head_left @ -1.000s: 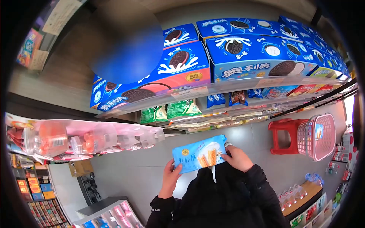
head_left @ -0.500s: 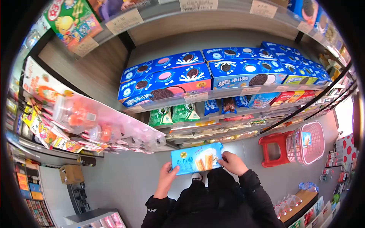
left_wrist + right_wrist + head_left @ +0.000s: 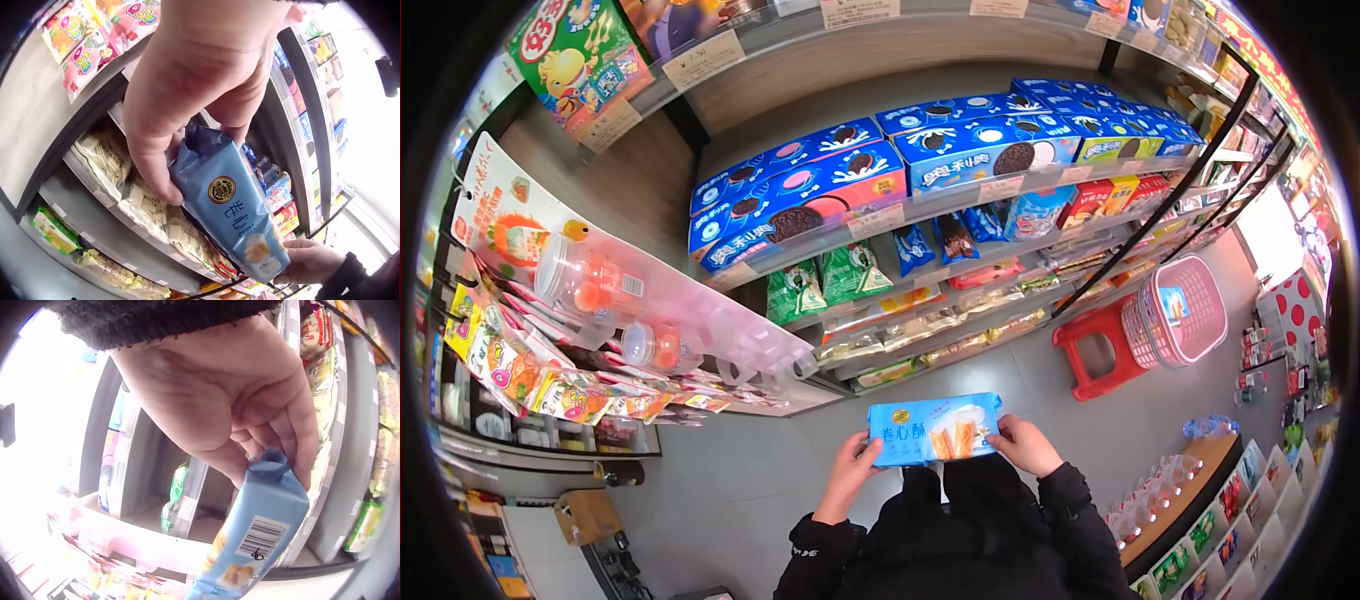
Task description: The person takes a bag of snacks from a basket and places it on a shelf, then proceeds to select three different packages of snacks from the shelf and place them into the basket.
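Light-blue wrapper, head view: one biscuit packet (image 3: 935, 430), printed face up, held in front of the body above the grey floor (image 3: 730, 480). Left hand (image 3: 852, 470) at one short end, right hand (image 3: 1025, 445) at the other. Beyond: blue biscuit boxes (image 3: 800, 205) in rows on a shelf. Off to the right: pink basket (image 3: 1200, 310) beside a red stool (image 3: 1090, 345), another blue packet (image 3: 1173, 305) inside it. Step in hand, as judged: holding the packet level and looking it over. Next move, as judged: to part with it, one hand must let go while the other bears the weight; the basket or a shelf would take it.

Left wrist view: left fingers bent, parted by about the packet's thickness, pinching the crumpled end from both sides. Round emblem (image 3: 222, 189) uncovered. Far end in the right hand.

Right wrist view: right thumb and fingers pinching the sealed end, gap filled by the wrapper; other fingers curled behind, their contact not clear. Barcode (image 3: 262, 537) uncovered on the packet's side.
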A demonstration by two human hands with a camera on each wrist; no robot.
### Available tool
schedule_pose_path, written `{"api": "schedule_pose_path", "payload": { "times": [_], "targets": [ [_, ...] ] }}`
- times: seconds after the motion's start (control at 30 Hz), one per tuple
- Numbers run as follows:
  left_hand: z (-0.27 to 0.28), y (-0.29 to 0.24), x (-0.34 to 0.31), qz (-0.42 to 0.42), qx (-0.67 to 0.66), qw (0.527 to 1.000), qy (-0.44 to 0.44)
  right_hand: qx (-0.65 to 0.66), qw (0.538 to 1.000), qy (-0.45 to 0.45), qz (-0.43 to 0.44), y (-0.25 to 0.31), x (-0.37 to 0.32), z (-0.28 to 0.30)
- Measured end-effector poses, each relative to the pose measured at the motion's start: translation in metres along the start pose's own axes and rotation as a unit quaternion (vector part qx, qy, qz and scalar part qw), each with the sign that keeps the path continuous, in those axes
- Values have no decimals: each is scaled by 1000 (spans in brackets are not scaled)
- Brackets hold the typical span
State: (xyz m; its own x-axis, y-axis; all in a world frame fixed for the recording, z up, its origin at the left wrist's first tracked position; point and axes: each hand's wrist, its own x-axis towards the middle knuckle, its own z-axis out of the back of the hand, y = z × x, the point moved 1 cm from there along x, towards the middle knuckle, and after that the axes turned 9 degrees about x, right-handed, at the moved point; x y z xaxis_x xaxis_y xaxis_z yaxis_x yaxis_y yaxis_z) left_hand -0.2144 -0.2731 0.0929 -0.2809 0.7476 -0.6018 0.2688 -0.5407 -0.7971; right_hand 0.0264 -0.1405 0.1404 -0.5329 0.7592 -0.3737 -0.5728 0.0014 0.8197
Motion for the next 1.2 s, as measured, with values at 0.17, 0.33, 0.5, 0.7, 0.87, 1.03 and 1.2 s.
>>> {"api": "schedule_pose_path", "payload": {
  "times": [0.17, 0.33, 0.5, 0.7, 0.87, 1.03, 1.2],
  "targets": [
    [-17, -1, -1, 0, -14, 1000, 1, 2, 1000, 0, -3, -14, -2, 12],
    [-50, -5, 6, 4, 2, 1000, -1, 8, 1000, -2, -2, -35, -1, 40],
    [-118, -20, 21, 11, 15, 1000, 8, 35, 998, -43, 3, -72, -13, 95],
    [-214, -23, 54, 11, 33, 997, 66, 76, 991, -106, -20, -128, -35, 177],
    [-280, -46, 66, 19, 70, 994, 87, 117, 981, -156, -20, -163, -49, 225],
    [-323, -71, 74, 24, 107, 987, 114, 162, 966, -193, -55, -182, -55, 249],
    [-336, -77, 101, 20, 157, 981, 113, 181, 958, -210, -72, -193, -44, 257]
  ]
}}
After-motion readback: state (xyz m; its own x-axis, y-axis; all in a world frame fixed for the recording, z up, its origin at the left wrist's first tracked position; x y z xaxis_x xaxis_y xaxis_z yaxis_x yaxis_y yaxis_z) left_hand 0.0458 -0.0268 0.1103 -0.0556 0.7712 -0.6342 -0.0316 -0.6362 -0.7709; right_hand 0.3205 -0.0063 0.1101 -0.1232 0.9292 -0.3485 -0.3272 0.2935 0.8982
